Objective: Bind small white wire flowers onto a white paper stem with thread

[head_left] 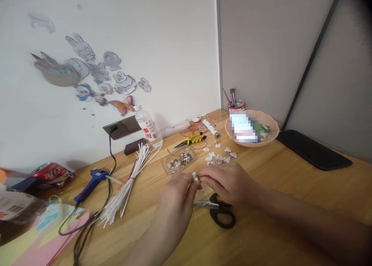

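Note:
A small white piece (195, 176) is pinched between the thumb and finger of my left hand (176, 198); its exact kind is too small to tell. My right hand (232, 182) meets it from the other side with fingers pressed together, and what lies in that pinch is mostly hidden. Below the hands, a pair of scissors (222, 215) with black handles rests on the table, its blades partly behind my left fingers. Just beyond are a clear tray (165, 166) of small beads and charms and a scatter of white flower-shaped pieces (215, 157).
Yellow-black pliers (192, 140), red cord (188, 130) and a pink bowl (252, 144) with a phone (242, 126) sit farther back. Leftward lie a bundle of white strips (124, 196), a blue glue gun (91, 184) with its cable, a bottle (148, 128) and a red can (52, 174).

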Motion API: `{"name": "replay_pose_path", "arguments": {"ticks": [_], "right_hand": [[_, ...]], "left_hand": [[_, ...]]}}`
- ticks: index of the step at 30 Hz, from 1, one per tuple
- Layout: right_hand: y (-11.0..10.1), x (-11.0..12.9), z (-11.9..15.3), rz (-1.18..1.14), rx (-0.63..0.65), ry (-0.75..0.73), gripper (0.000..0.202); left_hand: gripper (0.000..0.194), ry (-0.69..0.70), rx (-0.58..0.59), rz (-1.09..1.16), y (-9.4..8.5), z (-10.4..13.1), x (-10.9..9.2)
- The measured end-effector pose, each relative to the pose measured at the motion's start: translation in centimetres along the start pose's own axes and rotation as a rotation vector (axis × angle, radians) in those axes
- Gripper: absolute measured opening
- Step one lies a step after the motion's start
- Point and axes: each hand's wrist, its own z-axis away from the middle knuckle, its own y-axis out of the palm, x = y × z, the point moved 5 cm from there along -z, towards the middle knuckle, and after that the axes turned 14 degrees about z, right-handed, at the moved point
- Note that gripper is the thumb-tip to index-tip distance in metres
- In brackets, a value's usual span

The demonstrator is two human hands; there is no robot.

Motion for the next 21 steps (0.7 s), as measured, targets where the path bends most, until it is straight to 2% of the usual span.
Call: {"name": "replay_pose_path", "arguments": {"ticks": [4,8,16,21], "right_hand": [[0.3,-0.1,0.2,-0.006,0.015,0.001,0.014],[-0.5,0.0,0.0,-0.034,-0.019,0.014,0.014],[-1.0,-0.2,-0.5,-0.129,-0.030,0.059,0.014],[-1.2,-0.3,-0.7,-0.215,0.013,0.084,0.013]], "left_hand": [[0.020,0.005,0.002,-0.012,0.1,-0.1,0.2],[0.018,0.020,-0.003,0.070,-0.2,0.0,-0.5],[0.021,-0.143,0.008,0.282,-0.2,0.1,-0.3],[0.024,-0.156,0.002,0.341,-0.4,0.0,-0.4]]}}
